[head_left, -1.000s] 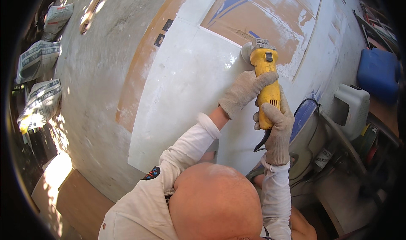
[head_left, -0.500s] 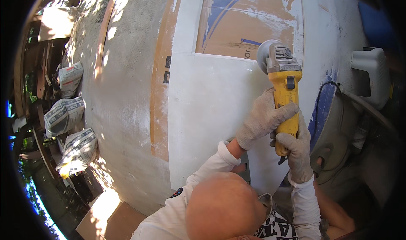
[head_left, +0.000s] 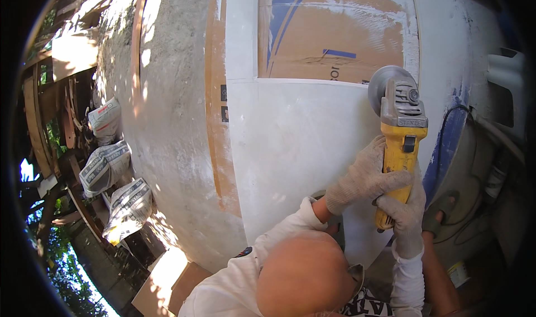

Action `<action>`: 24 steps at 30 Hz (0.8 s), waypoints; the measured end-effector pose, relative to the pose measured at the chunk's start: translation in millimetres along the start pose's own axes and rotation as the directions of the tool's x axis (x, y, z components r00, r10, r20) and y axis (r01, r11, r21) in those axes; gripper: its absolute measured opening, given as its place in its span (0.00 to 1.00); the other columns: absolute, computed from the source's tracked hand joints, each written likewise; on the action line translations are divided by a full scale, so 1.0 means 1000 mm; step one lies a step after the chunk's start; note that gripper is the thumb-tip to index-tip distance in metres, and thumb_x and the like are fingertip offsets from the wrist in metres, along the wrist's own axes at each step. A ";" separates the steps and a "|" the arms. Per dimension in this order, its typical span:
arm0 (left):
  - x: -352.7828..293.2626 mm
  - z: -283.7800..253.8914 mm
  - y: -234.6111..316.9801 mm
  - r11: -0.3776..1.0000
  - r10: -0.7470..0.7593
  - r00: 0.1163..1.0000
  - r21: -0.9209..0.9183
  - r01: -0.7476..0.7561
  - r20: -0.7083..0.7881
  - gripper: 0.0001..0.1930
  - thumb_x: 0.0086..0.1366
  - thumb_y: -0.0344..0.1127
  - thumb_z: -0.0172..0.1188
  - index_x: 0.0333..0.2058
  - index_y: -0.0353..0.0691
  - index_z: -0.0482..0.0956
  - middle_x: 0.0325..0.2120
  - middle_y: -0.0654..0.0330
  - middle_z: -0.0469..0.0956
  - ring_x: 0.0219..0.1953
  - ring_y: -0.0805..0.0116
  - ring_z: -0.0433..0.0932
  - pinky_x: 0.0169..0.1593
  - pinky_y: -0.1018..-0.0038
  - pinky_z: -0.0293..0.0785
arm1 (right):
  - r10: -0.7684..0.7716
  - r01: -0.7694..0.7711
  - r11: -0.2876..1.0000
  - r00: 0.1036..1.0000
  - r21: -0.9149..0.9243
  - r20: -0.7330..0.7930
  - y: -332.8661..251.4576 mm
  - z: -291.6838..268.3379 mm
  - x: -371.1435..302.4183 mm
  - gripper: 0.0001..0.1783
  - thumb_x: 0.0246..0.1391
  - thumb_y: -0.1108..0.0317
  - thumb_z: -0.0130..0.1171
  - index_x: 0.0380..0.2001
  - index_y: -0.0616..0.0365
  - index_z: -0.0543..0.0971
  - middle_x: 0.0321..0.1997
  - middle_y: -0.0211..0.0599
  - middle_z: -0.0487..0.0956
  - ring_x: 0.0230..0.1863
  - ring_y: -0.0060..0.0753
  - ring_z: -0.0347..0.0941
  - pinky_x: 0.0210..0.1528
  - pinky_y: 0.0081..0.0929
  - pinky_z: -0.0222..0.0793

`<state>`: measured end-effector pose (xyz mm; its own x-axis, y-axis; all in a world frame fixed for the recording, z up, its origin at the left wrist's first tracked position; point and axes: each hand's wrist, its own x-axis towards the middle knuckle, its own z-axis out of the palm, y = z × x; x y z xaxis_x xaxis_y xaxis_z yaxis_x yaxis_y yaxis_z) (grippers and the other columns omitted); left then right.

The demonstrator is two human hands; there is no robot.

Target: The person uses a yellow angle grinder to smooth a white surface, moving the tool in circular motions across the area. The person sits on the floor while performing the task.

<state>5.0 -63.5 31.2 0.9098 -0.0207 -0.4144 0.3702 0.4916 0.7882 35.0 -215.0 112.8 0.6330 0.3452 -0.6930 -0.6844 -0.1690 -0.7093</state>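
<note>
A yellow and grey angle grinder points away from me, its round grey disc at the far end. My left hand, in a beige knit glove, wraps round the middle of the yellow body. Behind it, my right hand, gloved alike, grips the rear of the body. Under the tool lies a smooth white panel. Beyond the panel's far edge is a brown cardboard sheet with blue markings and white smears. The disc hangs over that edge near the cardboard's right corner; whether it touches, I cannot tell.
Several printed bags stand along the left beside stacked timber. A cardboard box sits at lower left. To the right are a white plastic chair, a dark cable, a bottle and a sandalled foot.
The view has shifted, so the bags and panel sit further right and lower. The grinder has moved right with both hands still around it, and more of the disc's face shows.
</note>
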 end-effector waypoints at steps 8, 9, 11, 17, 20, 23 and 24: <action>-0.003 -0.005 0.004 0.960 -0.075 0.997 -0.269 0.072 0.000 0.36 0.73 0.53 0.75 0.68 0.34 0.76 0.57 0.54 0.83 0.59 0.64 0.82 0.64 0.63 0.81 | 0.038 -0.033 0.998 0.996 -0.055 0.084 -0.029 0.008 0.009 0.60 0.48 0.69 0.79 0.84 0.65 0.62 0.57 0.39 0.83 0.50 0.31 0.84 0.51 0.31 0.86; -0.001 -0.005 0.006 0.980 -0.048 0.997 -0.194 0.036 -0.058 0.34 0.75 0.57 0.73 0.65 0.33 0.79 0.54 0.54 0.85 0.55 0.65 0.85 0.61 0.65 0.83 | 0.010 0.001 0.995 0.992 -0.096 0.122 -0.032 0.012 0.012 0.56 0.50 0.67 0.79 0.81 0.65 0.65 0.51 0.39 0.85 0.43 0.31 0.85 0.43 0.30 0.87; -0.001 -0.011 0.012 0.987 -0.002 0.988 -0.159 -0.023 -0.152 0.41 0.71 0.66 0.73 0.63 0.31 0.80 0.50 0.49 0.88 0.53 0.57 0.89 0.59 0.62 0.85 | 0.016 0.008 0.988 0.988 -0.157 0.152 -0.035 0.022 0.020 0.51 0.53 0.66 0.78 0.79 0.63 0.68 0.48 0.39 0.85 0.41 0.32 0.86 0.40 0.30 0.88; -0.008 -0.045 0.032 0.999 -0.045 0.959 -0.029 0.038 -0.280 0.45 0.69 0.77 0.66 0.56 0.33 0.86 0.42 0.47 0.91 0.44 0.55 0.92 0.49 0.61 0.89 | 0.031 0.026 0.970 0.973 -0.243 0.227 -0.039 0.057 0.040 0.41 0.61 0.63 0.73 0.75 0.61 0.72 0.46 0.38 0.84 0.39 0.32 0.86 0.38 0.32 0.90; -0.018 -0.050 0.029 0.999 -0.032 0.934 -0.008 0.031 -0.356 0.43 0.69 0.75 0.67 0.56 0.34 0.86 0.40 0.48 0.91 0.42 0.55 0.92 0.48 0.61 0.89 | 0.030 0.048 0.956 0.965 -0.291 0.259 -0.038 0.067 0.042 0.40 0.62 0.63 0.71 0.75 0.61 0.71 0.46 0.39 0.84 0.40 0.32 0.86 0.38 0.32 0.90; -0.021 -0.057 0.023 0.999 0.005 0.917 -0.046 -0.026 -0.400 0.40 0.70 0.73 0.67 0.54 0.34 0.87 0.39 0.48 0.91 0.41 0.55 0.92 0.48 0.61 0.88 | 0.036 0.051 0.957 0.957 -0.286 0.289 -0.032 0.077 0.042 0.40 0.63 0.64 0.70 0.76 0.61 0.71 0.46 0.39 0.84 0.40 0.32 0.87 0.38 0.32 0.90; -0.022 -0.058 0.022 0.994 0.026 0.910 -0.082 -0.066 -0.414 0.40 0.70 0.72 0.67 0.54 0.34 0.87 0.39 0.48 0.91 0.41 0.56 0.92 0.47 0.61 0.88 | 0.031 0.053 0.962 0.953 -0.266 0.302 -0.030 0.081 0.042 0.40 0.63 0.64 0.70 0.76 0.61 0.70 0.46 0.39 0.84 0.40 0.32 0.87 0.38 0.32 0.90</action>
<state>-17.9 -2.1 31.3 0.7602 0.3544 -0.5446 0.2924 0.5618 0.7738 53.3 -120.6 115.5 0.4721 0.6025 -0.6435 -0.5289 -0.3903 -0.7536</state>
